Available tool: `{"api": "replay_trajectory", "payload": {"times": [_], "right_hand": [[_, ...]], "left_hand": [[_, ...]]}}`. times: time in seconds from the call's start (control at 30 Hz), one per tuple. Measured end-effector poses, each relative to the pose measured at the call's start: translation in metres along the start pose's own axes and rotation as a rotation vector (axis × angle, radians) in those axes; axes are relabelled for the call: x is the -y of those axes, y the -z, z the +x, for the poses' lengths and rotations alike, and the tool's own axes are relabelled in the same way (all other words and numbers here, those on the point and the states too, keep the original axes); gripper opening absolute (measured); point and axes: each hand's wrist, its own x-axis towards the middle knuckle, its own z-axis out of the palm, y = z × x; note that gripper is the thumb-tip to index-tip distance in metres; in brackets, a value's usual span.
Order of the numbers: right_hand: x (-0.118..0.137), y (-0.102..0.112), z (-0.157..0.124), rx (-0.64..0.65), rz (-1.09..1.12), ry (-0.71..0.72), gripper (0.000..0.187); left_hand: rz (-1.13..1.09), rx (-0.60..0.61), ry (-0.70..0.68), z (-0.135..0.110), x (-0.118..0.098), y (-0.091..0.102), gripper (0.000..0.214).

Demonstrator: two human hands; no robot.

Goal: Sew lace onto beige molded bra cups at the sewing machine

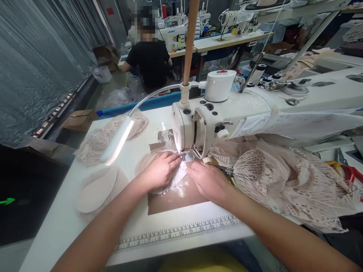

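Two bare forearms [93, 223] reach in from the near side, over a pale surface [136, 221] with a printed ruler strip [181, 235] along its near edge. On the left, the left hand [160, 170] lies palm down, its grip loose and spread, fingers resting on a lace piece [178, 179] under the needle end of a white sewing machine [183, 130]. Just to the right, the right hand [208, 181] has curled fingers, with thumb and forefinger at the right edge of that lace piece; whether this grip pinches the cloth I cannot tell. Beneath both hands, a brown sheet [164, 206] covers part of the surface (it shines under the light).

Farther left lie a beige oval pad [98, 190] on sheer fabric and, beyond it, a lace bundle [93, 145], partly behind the lit lamp [117, 141] on its bendable stalk. To the right, a large heap of beige lace [272, 170] spills over the near edge, with red handles [351, 173] at its far right. On the far side, a person in black [149, 60] sits with their back turned, near other sewing machines [172, 37].
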Motion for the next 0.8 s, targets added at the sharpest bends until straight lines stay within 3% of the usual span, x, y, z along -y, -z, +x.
{"api": "replay_trajectory", "payload": {"times": [0.2,0.5,0.8], "right_hand": [[-0.008,-0.009,-0.003,-0.059,-0.005,0.06,0.026],[-0.022,-0.016,-0.003,-0.207,0.247,0.026,0.037],[-0.021,-0.019,-0.003,-0.191,0.135,0.118,0.031]], "left_hand": [[-0.048,-0.086,-0.019,-0.005,-0.011,0.0,0.035],[-0.064,-0.075,-0.045,-0.01,-0.018,-0.003,0.035],[-0.052,-0.044,-0.027,-0.01,-0.019,-0.003,0.036]]}}
